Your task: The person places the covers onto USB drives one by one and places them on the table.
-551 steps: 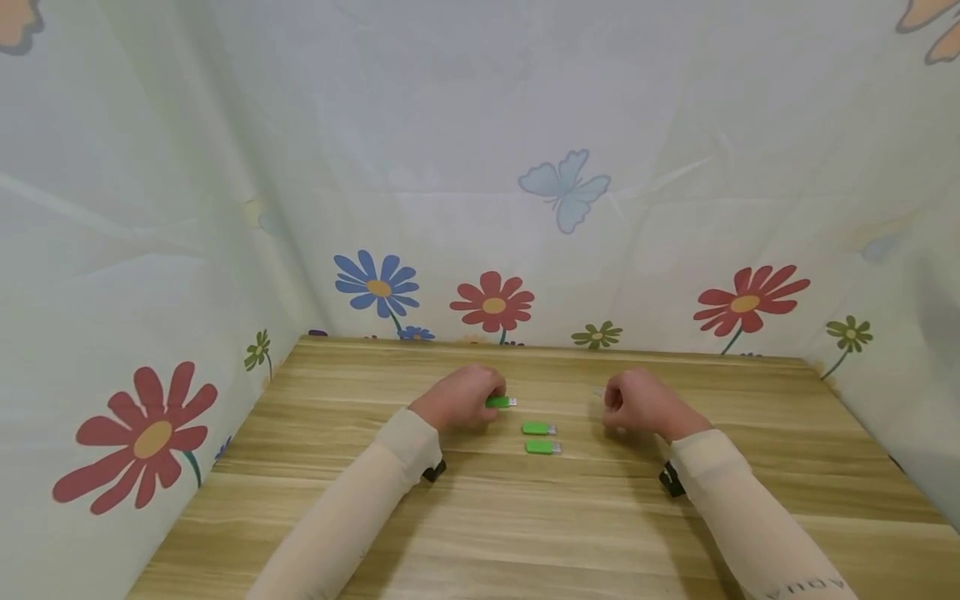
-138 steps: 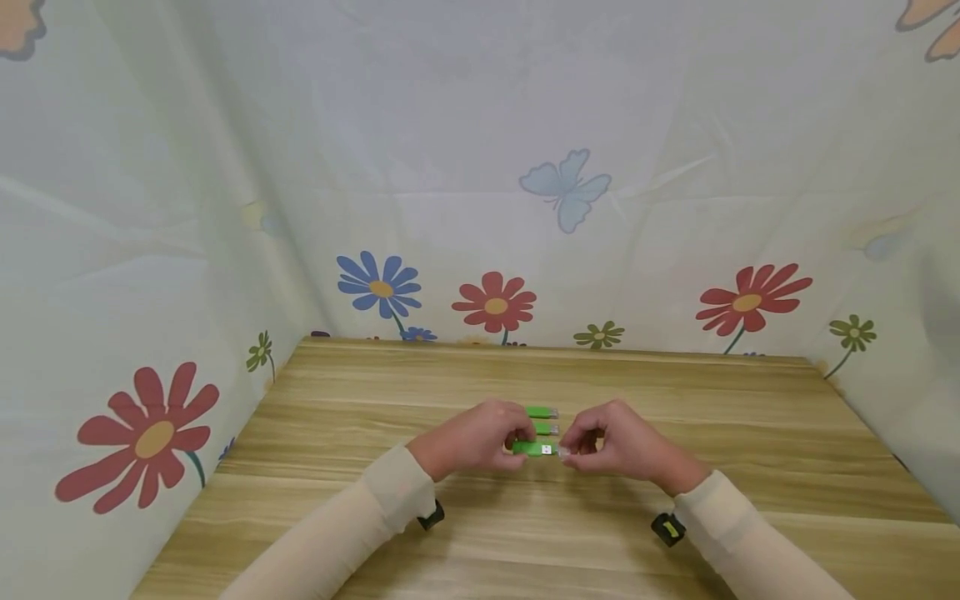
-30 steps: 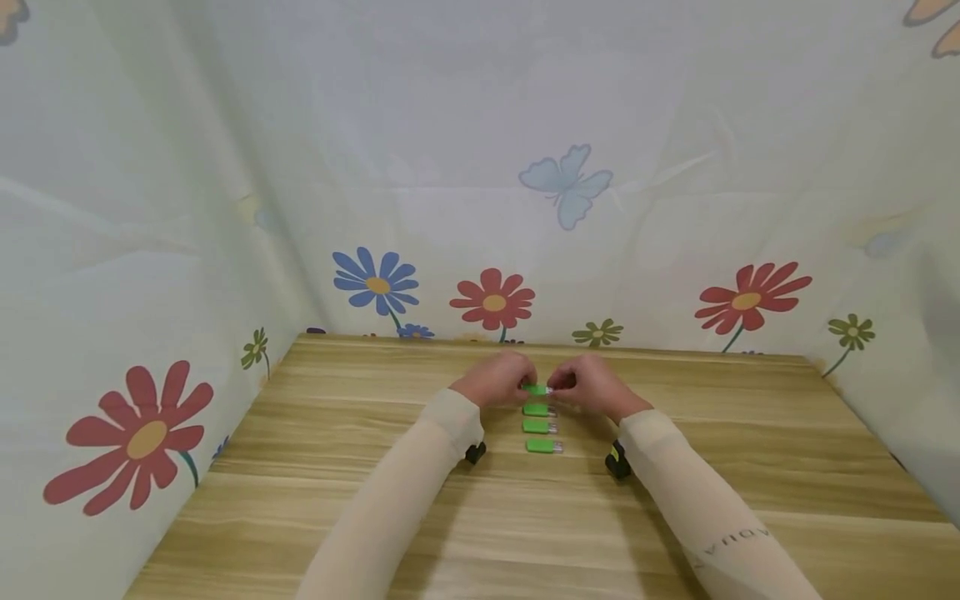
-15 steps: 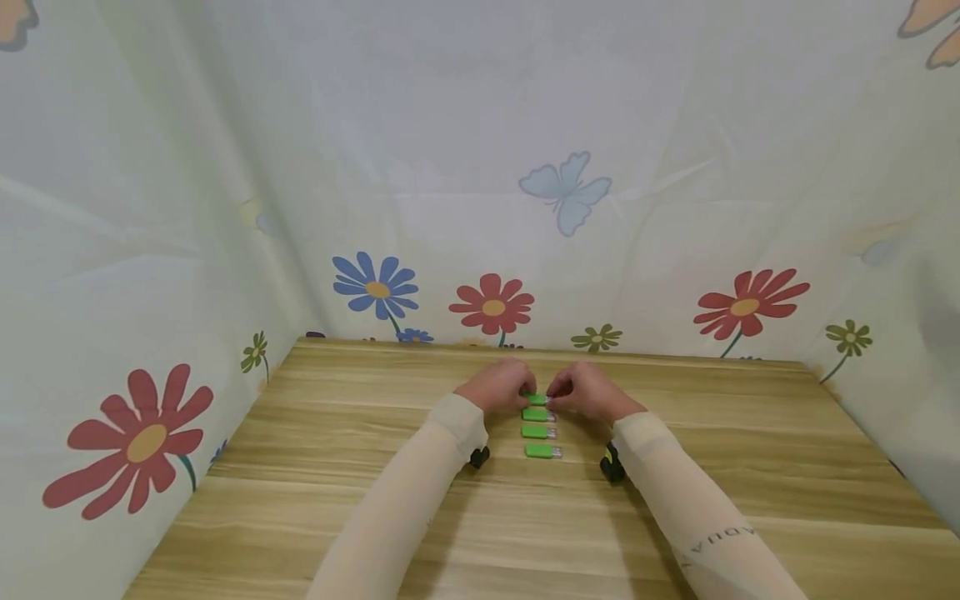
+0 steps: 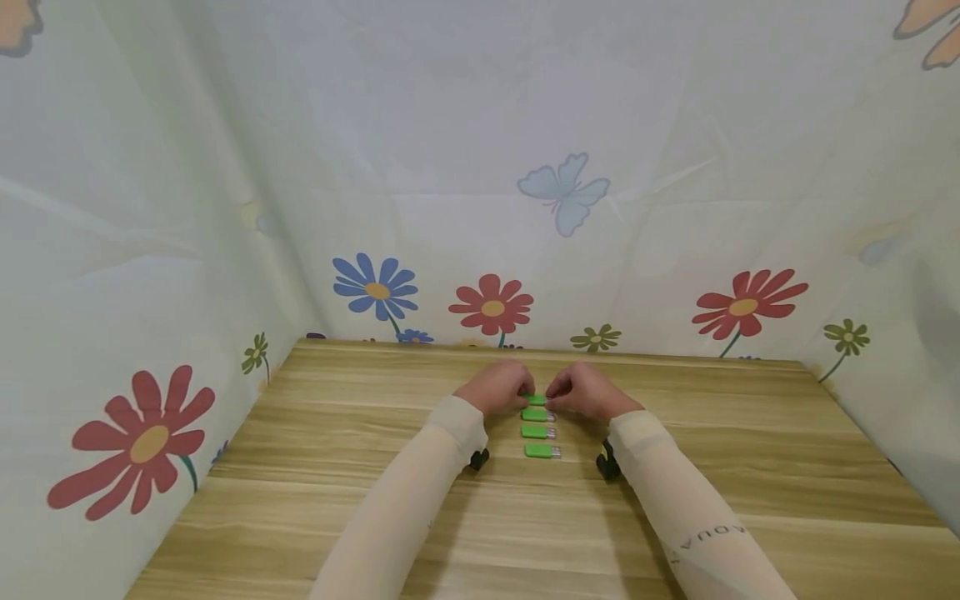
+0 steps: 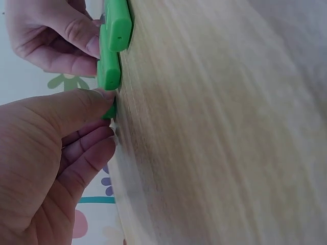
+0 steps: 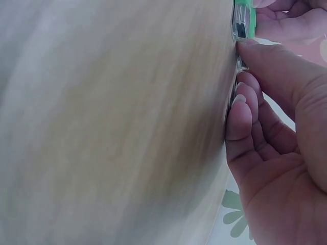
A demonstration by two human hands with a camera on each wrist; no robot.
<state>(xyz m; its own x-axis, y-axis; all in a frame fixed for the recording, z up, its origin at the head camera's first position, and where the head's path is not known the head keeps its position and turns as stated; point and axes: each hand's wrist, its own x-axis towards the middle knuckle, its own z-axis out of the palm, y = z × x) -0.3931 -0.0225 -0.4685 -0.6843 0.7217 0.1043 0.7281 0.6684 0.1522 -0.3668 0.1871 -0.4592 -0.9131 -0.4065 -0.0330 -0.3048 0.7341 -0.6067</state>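
Four green USB sticks lie in a column near the middle of the wooden desk (image 5: 315, 467); the farthest stick (image 5: 536, 399) sits between both hands, on or just above the desk surface; the left hand (image 5: 497, 387) has its fingers curled, thumb and fingertips pinching the stick's green end; the right hand (image 5: 587, 390) is likewise curled, thumb and fingers closed on the stick's metal plug end; just nearer the person lie the second stick (image 5: 537, 414), the third stick (image 5: 537, 432) and the nearest stick (image 5: 542, 451), each apart from the next, plugs pointing right; cream sleeves (image 5: 405, 500) cover both forearms; a flower-printed curtain (image 5: 487, 208) hangs behind and beside the desk
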